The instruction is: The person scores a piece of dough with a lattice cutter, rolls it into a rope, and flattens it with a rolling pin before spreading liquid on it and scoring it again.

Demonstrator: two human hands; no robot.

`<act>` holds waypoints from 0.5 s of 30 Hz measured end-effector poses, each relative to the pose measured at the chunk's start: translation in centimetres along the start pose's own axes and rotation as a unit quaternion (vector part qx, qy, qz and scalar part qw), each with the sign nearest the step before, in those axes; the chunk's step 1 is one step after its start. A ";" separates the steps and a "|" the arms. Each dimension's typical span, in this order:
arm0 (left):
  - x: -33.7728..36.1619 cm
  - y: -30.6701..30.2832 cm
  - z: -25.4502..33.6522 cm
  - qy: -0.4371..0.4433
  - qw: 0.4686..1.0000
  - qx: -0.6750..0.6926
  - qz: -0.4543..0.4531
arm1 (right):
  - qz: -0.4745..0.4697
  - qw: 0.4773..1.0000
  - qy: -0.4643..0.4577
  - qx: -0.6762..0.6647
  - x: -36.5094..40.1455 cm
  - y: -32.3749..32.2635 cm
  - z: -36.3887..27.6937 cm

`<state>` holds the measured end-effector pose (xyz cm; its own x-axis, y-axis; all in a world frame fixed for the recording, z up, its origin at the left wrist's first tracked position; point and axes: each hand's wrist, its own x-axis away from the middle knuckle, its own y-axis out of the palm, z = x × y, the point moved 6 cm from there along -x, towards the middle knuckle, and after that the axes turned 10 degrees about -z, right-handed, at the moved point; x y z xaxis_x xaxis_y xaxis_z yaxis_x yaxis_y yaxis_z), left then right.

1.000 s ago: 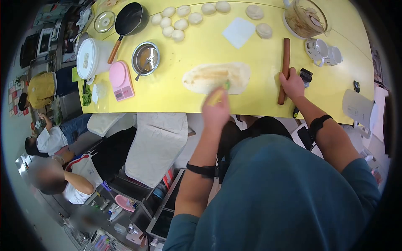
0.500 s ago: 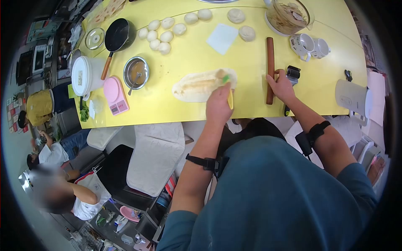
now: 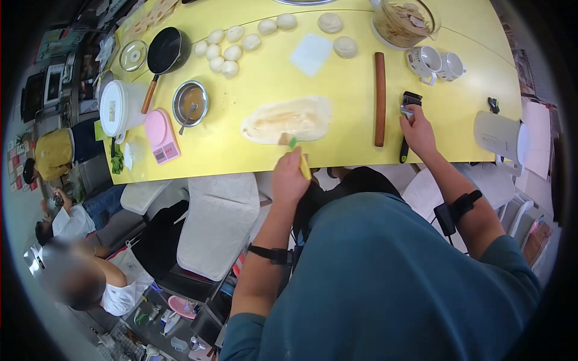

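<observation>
My left hand (image 3: 291, 180) is closed around a pastry brush (image 3: 291, 141) with a yellow handle and a green band. Its bristles touch the near edge of a flat oval sheet of dough (image 3: 313, 117), which has a wet, yellowish coating. My right hand (image 3: 419, 133) has its fingers closed at the metal neck of a roller cutter (image 3: 412, 98) with a black ridged head. The cutter lies on the table, its dark handle partly under the hand. Left of it lies a brown rolling pin (image 3: 380, 99), apart from the fingers.
Left of the dough stand a steel bowl (image 3: 200, 117) of liquid with a spoon, a pink scale (image 3: 159, 133), a white tub (image 3: 114, 108) and a black pan (image 3: 165, 51). Several dough balls (image 3: 251, 42), a white scraper (image 3: 311, 54), a glass bowl (image 3: 403, 30) and mugs (image 3: 424, 62) stand farther back.
The brush in my left hand has moved left and toward me, from the dough's right part to its near edge. My right hand has left the rolling pin and is now at the roller cutter.
</observation>
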<state>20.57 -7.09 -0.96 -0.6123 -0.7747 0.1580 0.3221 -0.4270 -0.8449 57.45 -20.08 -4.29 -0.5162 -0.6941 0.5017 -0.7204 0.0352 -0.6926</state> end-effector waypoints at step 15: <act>-6.6 1.6 1.2 -0.096 0.900 0.421 -0.061 | -0.113 0.980 0.129 0.098 0.3 2.0 6.2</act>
<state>26.00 -3.28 -2.73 -0.5701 -0.7297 0.3775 0.7431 -0.6540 -0.1419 58.72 -24.66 -8.71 -0.4716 -0.4624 0.7508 -0.7405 -0.2546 -0.6219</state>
